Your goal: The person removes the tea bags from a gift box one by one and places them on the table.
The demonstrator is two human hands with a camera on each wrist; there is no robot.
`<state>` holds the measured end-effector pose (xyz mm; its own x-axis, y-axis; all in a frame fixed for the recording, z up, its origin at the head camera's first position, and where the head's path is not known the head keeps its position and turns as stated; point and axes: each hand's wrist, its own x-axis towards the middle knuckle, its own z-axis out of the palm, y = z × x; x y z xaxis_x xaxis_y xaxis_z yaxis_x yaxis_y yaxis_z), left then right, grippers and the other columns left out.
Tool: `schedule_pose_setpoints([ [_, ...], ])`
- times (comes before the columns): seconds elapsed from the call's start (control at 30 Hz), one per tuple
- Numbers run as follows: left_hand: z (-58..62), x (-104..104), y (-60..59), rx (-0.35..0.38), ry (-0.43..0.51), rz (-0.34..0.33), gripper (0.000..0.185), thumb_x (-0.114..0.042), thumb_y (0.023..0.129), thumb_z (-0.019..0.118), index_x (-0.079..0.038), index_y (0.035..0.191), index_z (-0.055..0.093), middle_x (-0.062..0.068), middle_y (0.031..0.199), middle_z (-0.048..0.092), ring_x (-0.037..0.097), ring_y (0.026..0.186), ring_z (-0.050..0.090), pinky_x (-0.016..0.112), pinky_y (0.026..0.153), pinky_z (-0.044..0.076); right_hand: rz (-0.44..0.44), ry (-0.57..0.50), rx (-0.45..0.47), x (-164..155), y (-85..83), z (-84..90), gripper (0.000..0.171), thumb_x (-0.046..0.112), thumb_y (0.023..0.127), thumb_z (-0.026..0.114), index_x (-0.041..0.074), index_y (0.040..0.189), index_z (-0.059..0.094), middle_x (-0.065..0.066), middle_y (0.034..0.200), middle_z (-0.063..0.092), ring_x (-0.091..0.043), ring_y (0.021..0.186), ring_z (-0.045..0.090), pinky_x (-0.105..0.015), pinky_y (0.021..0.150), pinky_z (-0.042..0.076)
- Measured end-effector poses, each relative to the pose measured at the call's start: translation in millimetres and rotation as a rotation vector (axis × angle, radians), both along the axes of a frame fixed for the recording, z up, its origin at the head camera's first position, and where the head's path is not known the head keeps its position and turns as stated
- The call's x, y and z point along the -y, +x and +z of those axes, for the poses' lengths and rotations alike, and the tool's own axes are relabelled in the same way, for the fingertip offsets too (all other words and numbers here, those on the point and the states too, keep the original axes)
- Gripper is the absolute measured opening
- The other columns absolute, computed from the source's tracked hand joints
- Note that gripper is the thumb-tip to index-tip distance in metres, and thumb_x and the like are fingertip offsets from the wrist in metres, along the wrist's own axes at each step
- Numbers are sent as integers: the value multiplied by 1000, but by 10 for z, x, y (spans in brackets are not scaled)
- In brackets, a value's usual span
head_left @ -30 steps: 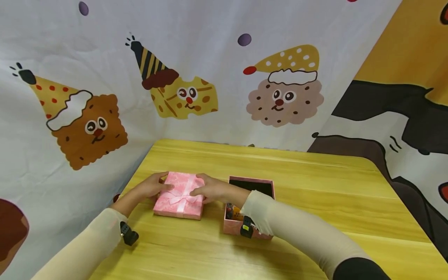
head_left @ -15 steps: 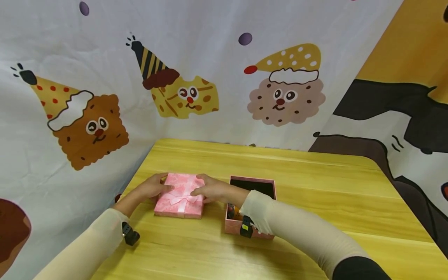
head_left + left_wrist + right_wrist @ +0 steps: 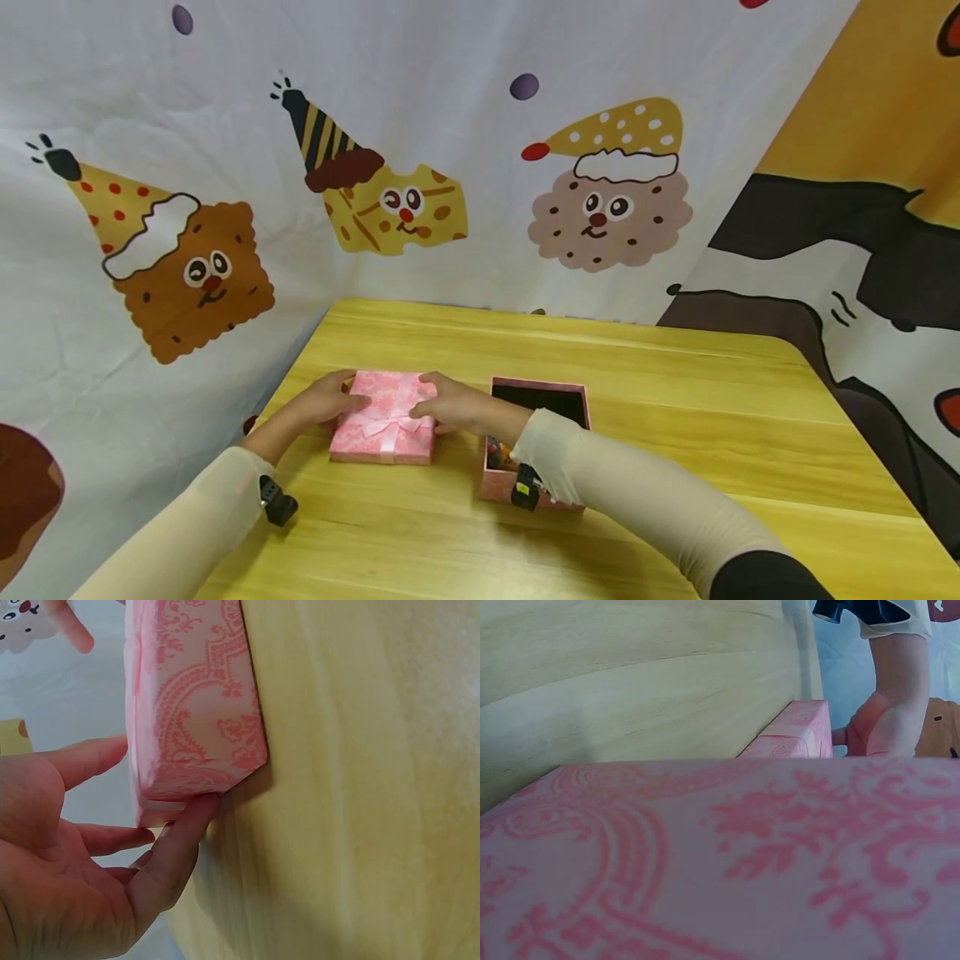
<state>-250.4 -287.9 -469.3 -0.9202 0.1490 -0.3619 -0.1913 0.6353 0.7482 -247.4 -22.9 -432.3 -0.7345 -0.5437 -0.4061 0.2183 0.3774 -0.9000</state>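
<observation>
A pink patterned lid [image 3: 382, 417] with a pale ribbon bow lies on the yellow wooden table [image 3: 675, 400]. My left hand [image 3: 351, 392] grips its left edge, thumb on top. In the left wrist view the fingers [image 3: 176, 847] press the corner of the lid [image 3: 199, 697]. My right hand [image 3: 423, 400] holds the lid's right edge, with fingers across the top. Just right of the lid stands the open pink box [image 3: 558, 390], dark inside and partly hidden by my right forearm. The right wrist view shows the box wall [image 3: 720, 862] close up, with the lid [image 3: 799, 727] and my left hand [image 3: 885, 724] beyond it.
A cloth backdrop [image 3: 465, 167] printed with cartoon biscuits hangs close behind the table and along its left side. A yellow and black panel [image 3: 862, 208] stands at the right. Something orange [image 3: 504, 457] shows inside the box. Bare tabletop stretches to the right and front.
</observation>
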Motion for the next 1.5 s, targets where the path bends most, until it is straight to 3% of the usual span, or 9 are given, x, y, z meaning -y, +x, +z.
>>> schedule_pose_setpoints([
  [0.27,128,-30,12,14,-17,16,83,-27,101,66,10,158,20,37,141,41,36,103,59,45,67,62,-10,5,-21,-30,20,42,77,14,97,69,6,162,27,-29,158,36,-41,139,48,-57,109,45],
  [0.47,201,-45,3,7,-31,12,82,-27,102,67,9,159,20,37,144,39,44,116,56,47,70,63,-8,-8,-19,-75,19,129,79,15,96,70,8,162,27,-31,158,32,-43,140,46,-58,111,43],
  [0.63,278,-75,16,-19,-44,6,81,-27,102,67,7,160,22,36,147,37,42,112,59,47,70,63,2,-1,-23,-134,18,210,79,18,97,71,11,163,28,-31,162,26,-43,141,45,-57,112,43],
  [1.07,503,-310,49,-74,12,-44,80,-25,101,69,4,161,23,36,152,33,48,116,60,43,68,63,84,17,-196,-393,38,407,60,22,99,70,10,153,46,-22,150,47,-36,134,53,-53,111,45],
  [1.33,584,-447,13,-115,22,-78,81,-30,101,70,0,162,26,34,150,37,41,106,65,41,63,63,86,42,-258,-579,59,473,59,28,98,72,13,151,51,-19,149,51,-34,132,54,-54,107,47],
  [1.5,644,-545,9,-131,41,-89,81,-30,100,72,-2,162,27,32,152,37,40,86,69,42,62,62,75,42,-285,-682,86,563,56,27,99,71,14,150,51,-14,148,52,-33,133,54,-53,106,48],
])
